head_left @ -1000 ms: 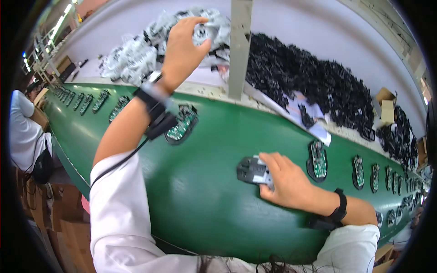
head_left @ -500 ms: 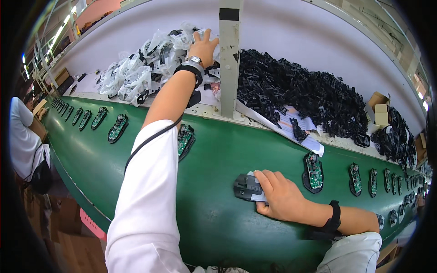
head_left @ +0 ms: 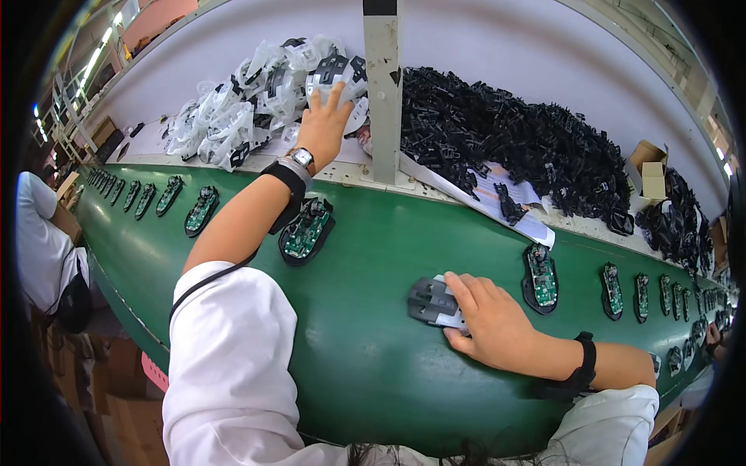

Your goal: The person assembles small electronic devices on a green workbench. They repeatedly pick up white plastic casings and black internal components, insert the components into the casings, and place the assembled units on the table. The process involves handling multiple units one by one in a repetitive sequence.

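Note:
My right hand (head_left: 497, 322) is closed around the rear of a grey and black computer mouse shell (head_left: 434, 301), held low over the green belt surface. My left hand (head_left: 325, 128) reaches up to the pile on the back shelf, its fingers spread and at the lower edge of a grey and black mouse shell (head_left: 329, 70). Whether the fingertips touch that shell cannot be made out. More shells in clear plastic bags (head_left: 225, 128) are heaped beside it. Under my left forearm lies an open mouse base (head_left: 307, 231) with a green circuit board; another mouse base (head_left: 540, 279) lies right of my right hand.
A grey post (head_left: 382, 101) divides the shelf. Right of it are a large heap of small black plastic parts (head_left: 497, 147), a printed sheet (head_left: 509, 206) and a cardboard box (head_left: 649, 167). Rows of mouse bases line the green belt (head_left: 373, 365). A person (head_left: 47, 233) sits at the left.
My left hand has drawn back and slightly left from the pile, uncovering a mouse shell and the base under my arm. The right hand, still holding its shell, has shifted slightly right.

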{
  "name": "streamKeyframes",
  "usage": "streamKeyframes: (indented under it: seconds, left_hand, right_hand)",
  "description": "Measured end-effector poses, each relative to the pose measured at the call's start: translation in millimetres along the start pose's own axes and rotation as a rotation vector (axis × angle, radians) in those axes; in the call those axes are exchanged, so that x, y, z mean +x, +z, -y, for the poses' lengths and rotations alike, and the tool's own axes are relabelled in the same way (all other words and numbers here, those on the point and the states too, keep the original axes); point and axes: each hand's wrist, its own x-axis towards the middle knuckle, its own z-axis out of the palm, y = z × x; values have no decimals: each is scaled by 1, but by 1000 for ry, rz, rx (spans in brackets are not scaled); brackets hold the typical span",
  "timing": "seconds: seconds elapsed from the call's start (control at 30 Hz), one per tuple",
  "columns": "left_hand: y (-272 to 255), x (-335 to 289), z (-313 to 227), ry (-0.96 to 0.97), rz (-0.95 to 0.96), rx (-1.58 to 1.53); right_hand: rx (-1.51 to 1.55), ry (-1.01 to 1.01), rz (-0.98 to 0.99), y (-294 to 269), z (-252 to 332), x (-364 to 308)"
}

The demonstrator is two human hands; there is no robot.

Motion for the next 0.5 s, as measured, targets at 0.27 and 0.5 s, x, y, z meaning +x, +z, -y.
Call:
streamKeyframes:
  seconds: [0.27,0.5]
  left_hand:
    - [-7,-12,17,104,439,-441]
    - [-26,-11,25,-126,257,-582]
  right_hand:
    - [-48,70,89,-7,3,-12]
    - [42,86,71,-30,4,-38]
